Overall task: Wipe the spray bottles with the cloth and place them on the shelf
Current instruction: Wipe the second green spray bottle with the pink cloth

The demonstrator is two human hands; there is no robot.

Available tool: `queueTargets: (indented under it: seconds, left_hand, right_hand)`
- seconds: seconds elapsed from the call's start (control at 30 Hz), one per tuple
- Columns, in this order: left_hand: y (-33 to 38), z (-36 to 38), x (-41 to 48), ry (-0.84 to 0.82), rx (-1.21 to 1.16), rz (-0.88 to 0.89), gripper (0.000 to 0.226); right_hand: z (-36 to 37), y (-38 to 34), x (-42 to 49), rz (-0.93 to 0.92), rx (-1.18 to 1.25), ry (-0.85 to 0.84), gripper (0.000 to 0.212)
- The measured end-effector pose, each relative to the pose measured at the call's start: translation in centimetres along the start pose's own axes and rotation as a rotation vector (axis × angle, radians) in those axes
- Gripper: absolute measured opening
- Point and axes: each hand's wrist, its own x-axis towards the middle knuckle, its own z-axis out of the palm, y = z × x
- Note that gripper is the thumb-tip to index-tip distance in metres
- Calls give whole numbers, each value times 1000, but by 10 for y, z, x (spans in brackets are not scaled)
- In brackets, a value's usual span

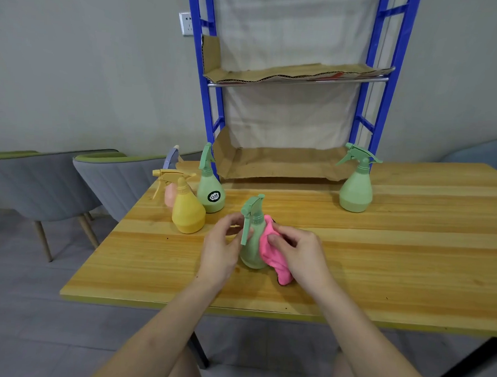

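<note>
I judge I am on the first bottle: my left hand [221, 244] grips the green spray bottle [252, 252] at the table [382, 253] front, and my right hand [298, 254] presses the pink cloth [272, 256] on it. The shelf [209, 114] carries no bottle. The yellow bottle [188, 211], the pink bottle [169, 195], the labelled green bottle [211, 195] and the far green bottle [356, 191] wait unwiped, I think.

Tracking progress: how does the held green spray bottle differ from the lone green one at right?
The held green bottle is gripped by the left hand, with the right hand pressing the pink cloth against it; the right-side green bottle stands untouched. Held one's trigger faces the camera; the other's points left. Both pale green.
</note>
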Motion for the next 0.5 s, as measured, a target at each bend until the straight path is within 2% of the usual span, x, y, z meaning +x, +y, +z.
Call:
queueTargets:
  seconds: [0.13, 0.4, 0.5]
  left_hand:
    - [-1, 2, -1, -32, -26, -23, 30]
    - [-2, 8, -3, -26, -43, -78, 38]
    - [-1, 7, -4, -19, -58, -75, 35]
  right_hand:
    - [1, -14, 5, -53, 83, -7, 34]
    - [-13, 13, -7, 5, -27, -22, 27]
    - [-14, 10, -4, 7, -45, -24, 30]
